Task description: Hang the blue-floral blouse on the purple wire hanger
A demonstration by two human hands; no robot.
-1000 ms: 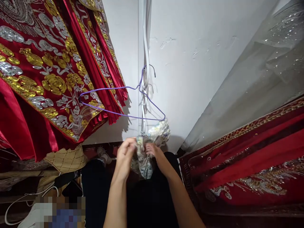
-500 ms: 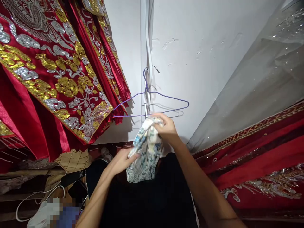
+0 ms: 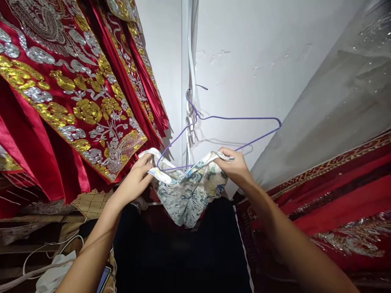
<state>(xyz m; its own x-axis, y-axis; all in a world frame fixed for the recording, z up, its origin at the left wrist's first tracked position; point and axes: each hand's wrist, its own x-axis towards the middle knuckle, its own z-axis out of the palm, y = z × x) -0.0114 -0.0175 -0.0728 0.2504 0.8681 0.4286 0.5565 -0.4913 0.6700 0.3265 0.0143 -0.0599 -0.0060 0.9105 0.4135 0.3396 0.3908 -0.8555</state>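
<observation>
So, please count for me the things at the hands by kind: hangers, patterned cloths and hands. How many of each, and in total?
Purple wire hanger: 1
Floral blue-and-white cloth, held stretched at two edges: 1
Hands, left hand and right hand, both gripping the cloth: 2
Total: 4

Soft, thin flowery cloth (image 3: 186, 195), matt and crinkly, thin purple wire hanger (image 3: 226, 126) with smooth coating, shiny red satin robe (image 3: 61, 110) with glittery gold and silver stitching, rough matt white wall (image 3: 244, 61), clear shiny plastic cover (image 3: 336, 97)
</observation>
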